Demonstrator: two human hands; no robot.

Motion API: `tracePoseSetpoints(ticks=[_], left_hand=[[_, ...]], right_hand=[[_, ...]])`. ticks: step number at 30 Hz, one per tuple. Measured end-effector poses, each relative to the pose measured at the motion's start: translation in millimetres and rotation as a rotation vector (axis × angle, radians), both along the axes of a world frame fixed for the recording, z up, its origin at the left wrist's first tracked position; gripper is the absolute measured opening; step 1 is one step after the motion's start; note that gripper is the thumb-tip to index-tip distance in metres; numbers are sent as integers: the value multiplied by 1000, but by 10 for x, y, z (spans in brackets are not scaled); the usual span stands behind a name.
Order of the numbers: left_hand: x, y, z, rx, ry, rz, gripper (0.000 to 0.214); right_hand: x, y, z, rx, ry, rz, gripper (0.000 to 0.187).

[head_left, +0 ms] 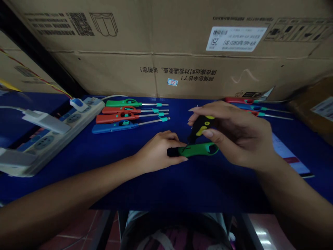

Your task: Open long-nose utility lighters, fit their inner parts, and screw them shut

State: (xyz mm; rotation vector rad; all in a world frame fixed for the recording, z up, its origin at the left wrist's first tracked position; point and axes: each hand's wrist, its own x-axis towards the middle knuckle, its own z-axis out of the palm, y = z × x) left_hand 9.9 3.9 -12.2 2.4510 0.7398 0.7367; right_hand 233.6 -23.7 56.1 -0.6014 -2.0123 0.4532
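A green lighter handle [199, 149] lies on the blue table [104, 166] at the centre. My left hand [161, 151] is closed on its black end and pins it down. My right hand [234, 133] is wrapped round a black and yellow screwdriver [201, 126], whose tip points down onto the green handle near my left fingers.
Several long-nosed lighters, green, red and blue [125, 116], lie in a row at the back left. More lighters [252, 106] lie at the back right. A white power strip [44, 135] with plugs sits at the left. Cardboard boxes [166, 48] wall off the back. A paper sheet [288, 156] lies under my right wrist.
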Motion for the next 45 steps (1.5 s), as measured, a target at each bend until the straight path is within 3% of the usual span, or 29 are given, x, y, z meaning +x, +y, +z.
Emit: tracePoseSetpoints(ticks=[5,8,11,17,20,23,28,33,39,45], left_hand=[[0,-3,-9,15,-5,11,30],[0,-3,-4,-3,-9,-1,29],[5,-3,-4,-5,-11,0,28],[16,-5,-12,28,-16,6,27],[17,-3,-14,21,-22,-1,29],[18,-1,-20,22,-21,1,29],[19,-2,-35,24,-12,9,27],[18,-1,-51,24,-39,4,28],[27,-5,-35,33,-26,6,25],[24,-12,-36,28,-46,7,28]], right_hand=[[-14,10,33,234,-82,-180,46],[10,-16,55,147,-139,-96,49],[11,-31,53,51,-67,-18,51],[2,-9,90,253,-160,-211,41],[25,-23,136,164,-231,-139,46],[22,-27,132,123,-163,-73,44],[-18,-11,88,249,-152,-209,34],[-35,-45,112,114,-178,-36,49],[-8,-41,111,249,-197,-235,39],[23,-31,106,100,-175,-44,50]])
